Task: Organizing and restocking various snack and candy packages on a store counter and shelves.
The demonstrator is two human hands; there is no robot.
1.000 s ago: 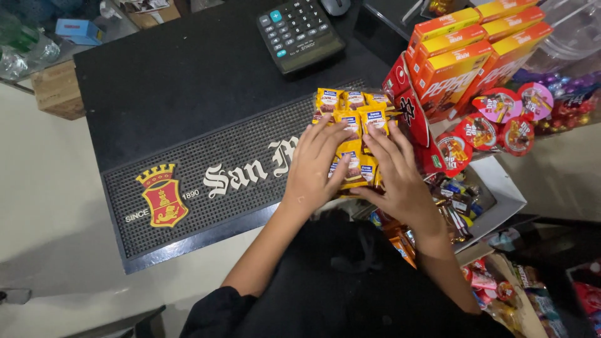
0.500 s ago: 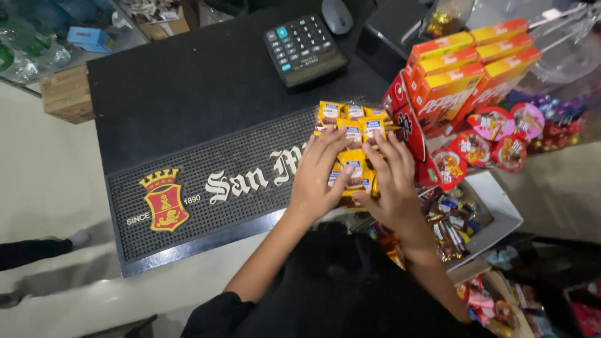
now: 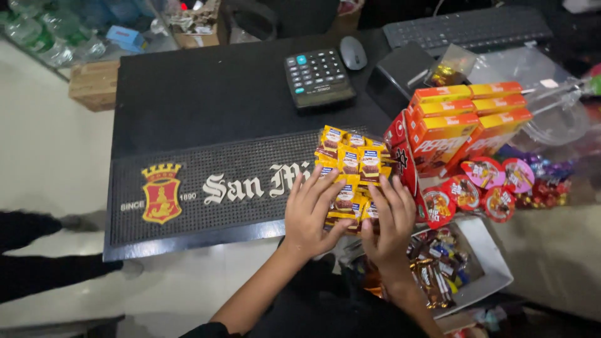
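Since the earlier frame the camera has tipped back, bringing a keyboard (image 3: 468, 26) into view at the upper right; both hands have stayed on the sachets. The left hand (image 3: 308, 216) lies flat with fingers spread over the near left edge of the cluster of small yellow sachets (image 3: 350, 166); the right hand (image 3: 389, 222) likewise rests open, fingers splayed, on its near right edge. Neither hand closes on anything. The sachets sit right of centre, on the right end of the black rubber mat (image 3: 206, 188) covering the tabletop (image 3: 188, 94). Just right stand orange boxes (image 3: 466, 122) and round red-lidded cups (image 3: 488, 181); a calculator (image 3: 318, 78) lies above. Squaring the cluster neatly seems to call for even, light pressure from both palms.
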